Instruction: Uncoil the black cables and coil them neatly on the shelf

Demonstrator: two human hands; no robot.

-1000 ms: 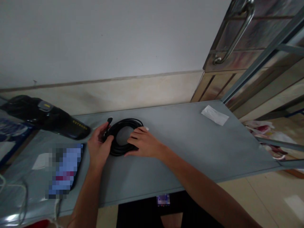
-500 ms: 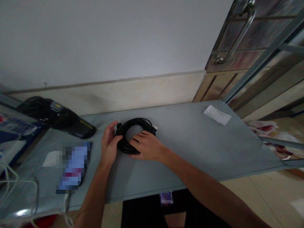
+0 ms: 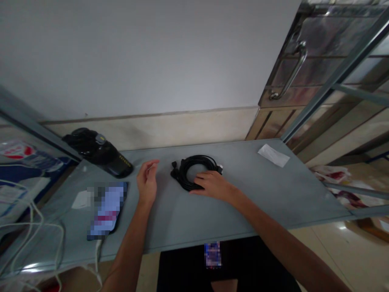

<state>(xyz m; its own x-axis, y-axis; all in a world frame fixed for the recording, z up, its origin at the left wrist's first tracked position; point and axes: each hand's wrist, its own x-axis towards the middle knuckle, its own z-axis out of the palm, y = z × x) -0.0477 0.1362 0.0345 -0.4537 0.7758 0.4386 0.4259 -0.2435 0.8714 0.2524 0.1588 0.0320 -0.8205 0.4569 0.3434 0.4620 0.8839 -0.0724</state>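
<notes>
A coiled black cable (image 3: pixel 194 168) lies on the grey table (image 3: pixel 243 202), near its back edge. My right hand (image 3: pixel 212 184) rests flat on the coil's near side, fingers stretched out and pointing left. My left hand (image 3: pixel 146 182) hovers just left of the coil, apart from it, with fingers loosely spread and nothing in them. One black plug end sticks out of the coil on its left, and a pale connector shows at its right.
A black handheld device (image 3: pixel 99 152) lies at the back left. A phone (image 3: pixel 106 209) with a white cord sits at the left front, beside a white card (image 3: pixel 80 199). A folded white paper (image 3: pixel 273 155) lies back right. A metal door with a handle (image 3: pixel 288 75) stands right.
My left hand has let go of the cable coil and drawn away to the left, opening. My right hand stays pressed on the coil. The view has shifted left.
</notes>
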